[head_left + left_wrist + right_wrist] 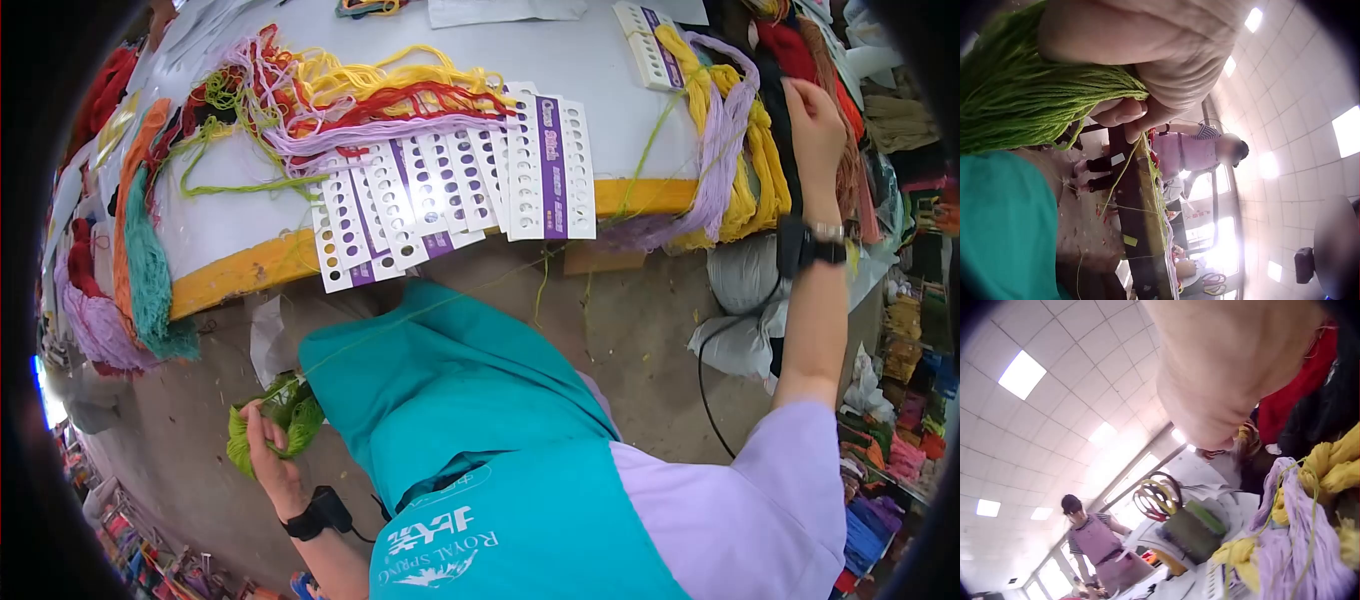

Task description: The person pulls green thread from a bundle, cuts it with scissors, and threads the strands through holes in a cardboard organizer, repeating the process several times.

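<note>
the green thread skein (1035, 100) is off the white table (625, 130), out beyond the left part of its near edge and beside the teal apron (450, 390). the left hand (270, 450) grips it, thumb and fingers clamped together on its gathered end while the loose body fans out. the right hand (818, 130) is by the right end of that edge, next to a black thread bundle (777, 135), with lavender (722, 145) and yellow skeins hanging over the edge nearby. its fingers look bent, but i cannot tell whether they pinch anything.

the skein should be very light, soft and limp, not fragile but quick to tangle; the gathered end seems the best place to hold, as a grip in mid-body would probably muddle the strands.

the left wrist view shows the pinch closely, and a loose green strand (1125, 167) beside the fingertips; the head view makes the grip small but shows the punched cards (550, 180) along the near edge. only the right wrist view clearly shows scissors handles standing in a holder (1192, 536), though it hides the right fingertips.
</note>
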